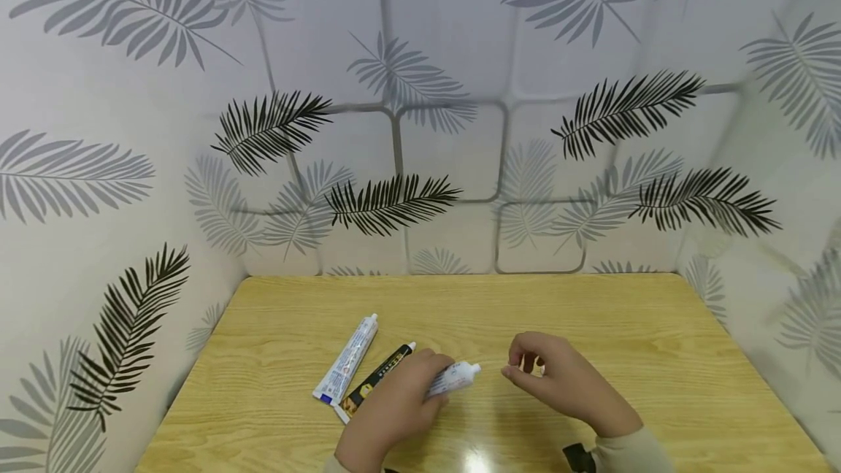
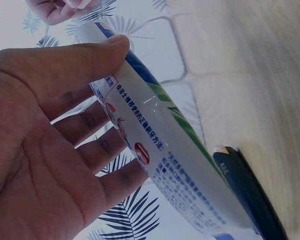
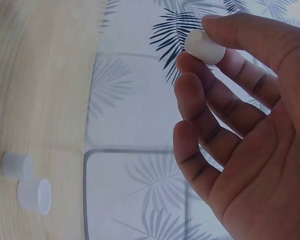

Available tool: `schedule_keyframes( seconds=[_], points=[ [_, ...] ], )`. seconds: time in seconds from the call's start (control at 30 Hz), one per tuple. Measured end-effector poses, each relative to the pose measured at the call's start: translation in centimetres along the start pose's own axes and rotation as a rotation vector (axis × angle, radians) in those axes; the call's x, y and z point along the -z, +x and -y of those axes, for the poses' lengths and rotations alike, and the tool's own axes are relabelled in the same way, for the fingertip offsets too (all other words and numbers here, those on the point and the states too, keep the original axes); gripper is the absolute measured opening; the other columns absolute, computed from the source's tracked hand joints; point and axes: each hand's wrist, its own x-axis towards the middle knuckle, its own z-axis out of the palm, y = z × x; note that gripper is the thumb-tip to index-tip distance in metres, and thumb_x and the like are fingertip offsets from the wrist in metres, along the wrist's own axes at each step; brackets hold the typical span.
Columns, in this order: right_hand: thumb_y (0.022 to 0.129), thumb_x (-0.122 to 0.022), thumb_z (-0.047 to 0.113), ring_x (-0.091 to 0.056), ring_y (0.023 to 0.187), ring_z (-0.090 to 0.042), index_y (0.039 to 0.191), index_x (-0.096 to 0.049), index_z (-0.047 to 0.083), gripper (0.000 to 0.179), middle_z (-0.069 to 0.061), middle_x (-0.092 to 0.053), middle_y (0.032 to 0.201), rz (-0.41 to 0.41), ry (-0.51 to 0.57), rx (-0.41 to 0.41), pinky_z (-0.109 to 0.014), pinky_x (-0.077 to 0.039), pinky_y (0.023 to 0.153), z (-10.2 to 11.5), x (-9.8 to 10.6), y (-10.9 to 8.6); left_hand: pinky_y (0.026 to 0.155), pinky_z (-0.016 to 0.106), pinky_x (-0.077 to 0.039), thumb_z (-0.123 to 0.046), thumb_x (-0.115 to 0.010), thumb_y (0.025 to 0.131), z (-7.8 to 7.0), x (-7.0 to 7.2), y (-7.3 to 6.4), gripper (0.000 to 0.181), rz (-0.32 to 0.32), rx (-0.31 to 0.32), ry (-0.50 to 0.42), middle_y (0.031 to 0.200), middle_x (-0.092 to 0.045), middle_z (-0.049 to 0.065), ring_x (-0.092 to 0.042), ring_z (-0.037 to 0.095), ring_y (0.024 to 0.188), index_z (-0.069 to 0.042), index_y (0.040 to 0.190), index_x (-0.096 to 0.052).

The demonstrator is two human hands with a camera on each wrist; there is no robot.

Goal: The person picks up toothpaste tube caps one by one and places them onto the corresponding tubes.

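Note:
My left hand [image 1: 402, 401] holds a white toothpaste tube [image 2: 160, 135] with blue and green bands. Its thumb presses one side and the fingers lie behind; the narrow white nozzle end [image 1: 468, 372] points right, towards the other hand. Between thumb and fingertips, my right hand [image 1: 558, 379] pinches a small white ribbed cap [image 3: 205, 47], a short way from that nozzle. Left of the left hand lie a black toothpaste tube [image 1: 376, 383], partly covered by that hand, and another white toothpaste tube [image 1: 350, 358].
Two white caps [image 3: 17, 165] stand close together on the wooden table [image 1: 617, 327] in the right wrist view; the head view does not show them clearly. A wall [image 1: 447, 144] with leaf patterns rises behind the table.

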Motion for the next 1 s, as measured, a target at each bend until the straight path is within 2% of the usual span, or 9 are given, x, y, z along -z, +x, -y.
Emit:
schedule_keyframes(
  seconds=[0.1, 0.23, 0.43, 0.67, 0.87, 1.0],
  points=[
    [0.099, -0.077, 0.024, -0.061, 0.08, -0.003, 0.09, -0.064, 0.03, 0.017, 0.017, -0.067, 0.091, -0.051, -0.002, 0.028, -0.028, -0.052, 0.072, 0.3, -0.1, 0.4, 0.095, 0.033, -0.057, -0.011, -0.079, 0.095, -0.1, 0.1, 0.3, 0.041, 0.002, 0.001, -0.022, 0.118, -0.072, -0.001, -0.063, 0.007, 0.104, -0.011, 0.135, -0.069],
    [0.095, -0.082, 0.016, -0.061, 0.081, -0.004, 0.096, -0.07, 0.025, 0.015, 0.015, -0.069, 0.096, -0.136, -0.012, 0.102, -0.029, -0.053, 0.074, 0.7, -0.3, 1.0, 0.095, 0.033, -0.058, -0.011, -0.08, 0.095, -0.4, 0.3, 0.6, 0.04, -0.026, -0.011, -0.032, 0.118, -0.071, -0.001, -0.063, 0.008, 0.104, -0.012, 0.133, -0.07],
    [0.091, -0.084, 0.011, -0.062, 0.081, -0.005, 0.106, -0.071, 0.028, 0.026, 0.015, -0.071, 0.102, -0.206, -0.001, 0.135, -0.028, -0.054, 0.076, 1.6, -0.3, 1.7, 0.092, 0.033, -0.058, -0.012, -0.079, 0.096, -1.0, 0.9, 1.0, 0.04, -0.04, 0.011, -0.065, 0.117, -0.07, 0.0, -0.064, 0.008, 0.102, -0.013, 0.135, -0.069],
    [0.093, -0.084, 0.013, -0.063, 0.082, -0.01, 0.106, -0.072, 0.028, 0.023, 0.014, -0.071, 0.101, -0.184, 0.011, 0.121, -0.03, -0.054, 0.076, 1.6, -0.3, 1.5, 0.093, 0.034, -0.058, -0.012, -0.079, 0.096, -1.2, 1.0, 1.2, 0.04, -0.019, 0.034, -0.086, 0.119, -0.071, 0.0, -0.065, 0.008, 0.104, -0.012, 0.135, -0.069],
    [0.09, -0.085, 0.013, -0.061, 0.082, -0.007, 0.099, -0.07, 0.032, 0.026, 0.017, -0.069, 0.097, -0.114, 0.013, 0.071, -0.031, -0.053, 0.077, 0.9, -0.3, 1.2, 0.093, 0.034, -0.059, -0.011, -0.079, 0.096, -1.1, 1.3, 1.0, 0.04, -0.024, 0.026, -0.077, 0.119, -0.071, 0.001, -0.066, 0.01, 0.105, -0.012, 0.135, -0.07],
    [0.092, -0.084, 0.014, -0.061, 0.083, -0.009, 0.099, -0.072, 0.031, 0.021, 0.015, -0.069, 0.096, -0.06, 0.04, 0.073, -0.028, -0.052, 0.079, 0.7, -0.5, 1.3, 0.094, 0.034, -0.059, -0.01, -0.08, 0.095, -1.1, 1.3, 0.9, 0.04, -0.037, 0.008, -0.064, 0.119, -0.071, 0.001, -0.065, 0.01, 0.105, -0.01, 0.134, -0.07]
  ],
)
